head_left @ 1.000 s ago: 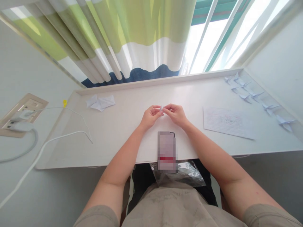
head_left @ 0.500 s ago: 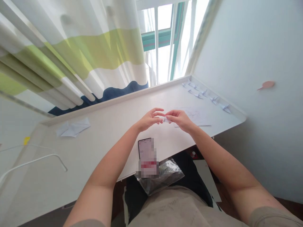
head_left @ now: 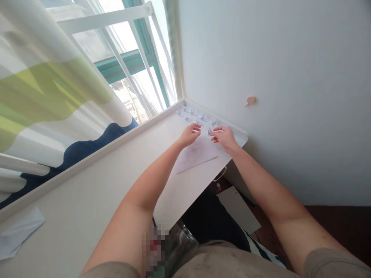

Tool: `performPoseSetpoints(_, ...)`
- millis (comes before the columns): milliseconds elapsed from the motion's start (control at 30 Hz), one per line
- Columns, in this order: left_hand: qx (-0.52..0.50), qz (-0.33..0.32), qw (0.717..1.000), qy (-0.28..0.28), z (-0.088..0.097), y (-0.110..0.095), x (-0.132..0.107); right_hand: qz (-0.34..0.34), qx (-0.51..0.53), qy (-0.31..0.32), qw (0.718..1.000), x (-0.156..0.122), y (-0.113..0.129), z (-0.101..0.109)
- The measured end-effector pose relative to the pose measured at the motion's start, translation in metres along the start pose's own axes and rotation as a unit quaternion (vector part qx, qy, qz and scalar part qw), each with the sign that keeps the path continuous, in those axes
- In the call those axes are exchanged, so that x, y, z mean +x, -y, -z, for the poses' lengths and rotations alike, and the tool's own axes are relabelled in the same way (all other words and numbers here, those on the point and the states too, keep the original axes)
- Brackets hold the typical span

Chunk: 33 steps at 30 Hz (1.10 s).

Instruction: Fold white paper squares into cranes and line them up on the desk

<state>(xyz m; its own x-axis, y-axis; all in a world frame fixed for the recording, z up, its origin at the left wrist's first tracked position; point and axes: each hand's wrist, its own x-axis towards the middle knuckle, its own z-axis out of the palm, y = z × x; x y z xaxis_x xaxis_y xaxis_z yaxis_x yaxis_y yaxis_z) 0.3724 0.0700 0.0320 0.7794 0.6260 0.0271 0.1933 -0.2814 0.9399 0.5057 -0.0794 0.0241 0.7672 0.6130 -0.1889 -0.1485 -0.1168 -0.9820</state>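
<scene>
Near the far right corner of the white desk [head_left: 121, 181], my right hand [head_left: 226, 139] pinches a small white paper crane [head_left: 209, 132] by its edge. My left hand [head_left: 189, 136] is a short way to its left, fingers curved and apart, holding nothing. Several more folded paper cranes [head_left: 203, 117] stand in rows along the desk's rim by the wall, some just beyond my hands. Below my hands lies a stack of printed paper sheets [head_left: 197, 154].
Loose white paper [head_left: 21, 233] lies at the desk's left. A raised rim [head_left: 87, 164] runs along the window side, beneath the curtain [head_left: 58, 92]. A partly blurred phone [head_left: 155, 247] and a clear plastic bag [head_left: 185, 235] are close to my body. The wall [head_left: 261, 50] bounds the right.
My view has turned to the right. Both hands have moved from above the middle of the desk towards the crane rows; the left has come away from the crane, which the right still holds.
</scene>
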Motion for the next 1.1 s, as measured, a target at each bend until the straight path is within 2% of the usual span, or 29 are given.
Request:
performPoseSetpoints(67,0.051,-0.048,0.997,0.016,-0.011,0.002,0.018,-0.018,0.006,-0.022,1.000,0.014,-0.003,0.001)
performPoseSetpoints(200,0.087,-0.073,0.993,0.032,-0.026,0.010,0.037,-0.026,0.011,-0.045,0.999,0.032,-0.015,-0.004)
performPoseSetpoints(500,0.060,-0.049,0.995,0.056,-0.037,0.022,0.039,-0.023,0.020,-0.089,0.996,0.041,-0.031,-0.015)
performPoseSetpoints(667,0.064,-0.043,0.995,0.068,-0.029,0.016,0.028,0.022,-0.009,-0.101,0.995,0.040,-0.034,-0.016)
performPoseSetpoints(833,0.079,-0.071,0.994,0.022,-0.009,0.014,0.013,-0.002,-0.081,-0.121,0.989,0.047,-0.029,-0.021)
performPoseSetpoints(900,0.079,-0.067,0.994,0.020,-0.001,0.016,0.008,-0.007,-0.090,-0.130,0.987,0.051,-0.027,-0.024)
performPoseSetpoints(1000,0.115,-0.057,0.991,0.037,0.008,0.015,0.003,-0.013,-0.099,-0.137,0.986,0.053,-0.024,-0.028)
performPoseSetpoints(1100,0.229,-0.020,0.969,0.085,0.006,0.010,0.001,-0.011,-0.102,-0.147,0.984,0.047,-0.022,-0.031)
